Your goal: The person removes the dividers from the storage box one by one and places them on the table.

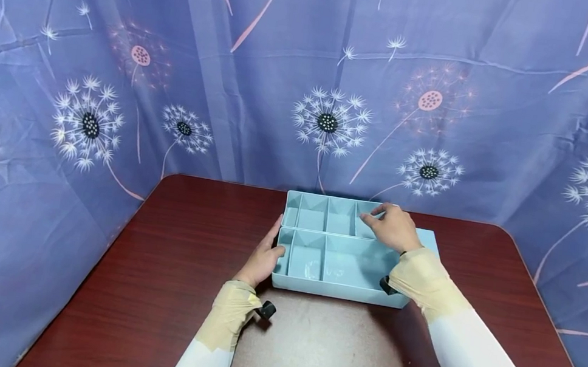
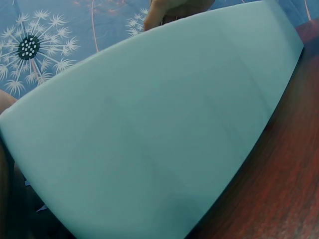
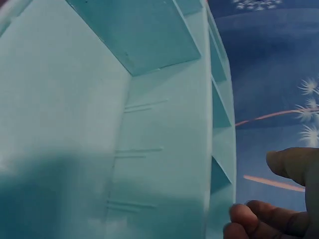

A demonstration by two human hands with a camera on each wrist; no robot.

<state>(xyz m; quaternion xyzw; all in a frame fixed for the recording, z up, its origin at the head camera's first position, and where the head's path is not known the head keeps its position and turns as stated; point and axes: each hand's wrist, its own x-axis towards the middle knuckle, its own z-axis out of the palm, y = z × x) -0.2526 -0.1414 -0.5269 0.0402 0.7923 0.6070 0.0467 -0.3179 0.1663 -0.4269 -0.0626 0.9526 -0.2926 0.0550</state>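
Note:
A light blue divided storage box (image 1: 352, 293) sits on the table, with two rows of compartments facing up. At its left end my left hand (image 1: 260, 260) grips the side wall, with fingers along the outside and the thumb over the rim. The box's smooth outer wall (image 2: 159, 124) fills most of the left wrist view. Over the back row, toward the right, hovers my right hand (image 1: 394, 226). In the right wrist view, the right thumb and fingers (image 3: 286, 164) are apart, with nothing visible between them. My right forearm hides part of the box's right end.
The dark red wooden table (image 1: 182, 243) extends to both sides and in front of the box. Behind it and at the sides hangs a blue curtain (image 1: 269, 113) with dandelion prints. Dividers (image 1: 324, 257) separate the compartments; pale shiny patches show on the front compartment floors.

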